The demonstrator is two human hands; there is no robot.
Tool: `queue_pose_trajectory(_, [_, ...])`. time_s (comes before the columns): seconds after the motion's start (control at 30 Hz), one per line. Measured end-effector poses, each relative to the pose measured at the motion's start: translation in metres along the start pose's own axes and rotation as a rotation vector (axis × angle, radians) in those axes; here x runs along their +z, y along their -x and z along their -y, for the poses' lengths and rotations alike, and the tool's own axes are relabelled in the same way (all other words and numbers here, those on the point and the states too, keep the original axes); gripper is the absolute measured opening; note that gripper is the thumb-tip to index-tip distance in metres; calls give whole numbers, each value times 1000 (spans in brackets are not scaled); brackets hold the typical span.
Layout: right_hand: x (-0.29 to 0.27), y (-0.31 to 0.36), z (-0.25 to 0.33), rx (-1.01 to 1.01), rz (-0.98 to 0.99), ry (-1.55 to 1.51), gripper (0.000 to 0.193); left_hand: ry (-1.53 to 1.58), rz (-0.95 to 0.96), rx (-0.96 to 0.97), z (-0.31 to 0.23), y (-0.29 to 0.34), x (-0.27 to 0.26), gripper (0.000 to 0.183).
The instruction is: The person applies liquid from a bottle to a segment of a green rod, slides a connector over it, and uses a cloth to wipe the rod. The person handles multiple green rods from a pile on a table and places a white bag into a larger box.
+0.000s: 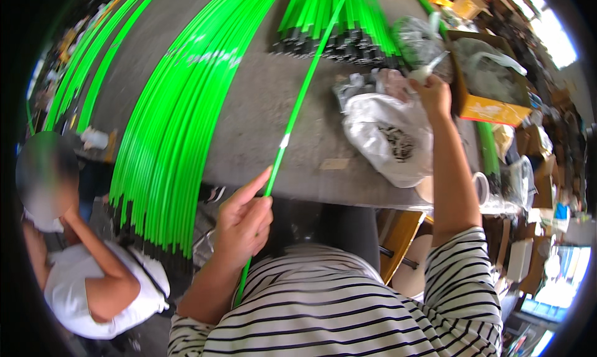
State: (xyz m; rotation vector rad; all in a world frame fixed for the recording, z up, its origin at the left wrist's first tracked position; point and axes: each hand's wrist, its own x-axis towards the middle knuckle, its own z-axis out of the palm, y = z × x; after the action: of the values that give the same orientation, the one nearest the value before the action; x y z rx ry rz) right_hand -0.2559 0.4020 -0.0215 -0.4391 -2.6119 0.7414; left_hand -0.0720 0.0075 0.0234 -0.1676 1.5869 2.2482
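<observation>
My left hand (242,225) is closed around a thin bright green rod (302,94), which slants from my lap up over the table. A short whitish band (285,140) shows on the rod above my fingers. My right hand (436,97) reaches to the table's right side and grips a small white bottle (420,76) with a pale narrow nozzle. Just left of my right forearm lies an open white plastic bag (367,130). Small dark and pale pieces (398,144) fill its middle, too small to name.
A wide bundle of green rods (168,139) overhangs the grey table's (280,96) front edge. More black-ended rods (339,30) lie at the back. An open cardboard box (494,108) holding clear plastic stands right. Another person (106,282) sits at the left.
</observation>
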Motion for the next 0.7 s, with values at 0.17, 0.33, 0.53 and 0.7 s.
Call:
queue_pose_trajectory(0.17, [-30,28,37,-103,-116,-464,25,-15,22,58,-3,-4,-3,47])
queue_pose_trajectory(0.33, [-57,135,128,-230,180,-904,48,-52,12,206,16,-10,-18,48])
queue_pose_trajectory(0.53, [-52,194,130,-397,172,-586,39,-89,14,171,15,-15,-14,48])
queue_pose_trajectory(0.7, [-51,204,133,-417,142,-610,36,-267,-13,210,10,-14,-16,48])
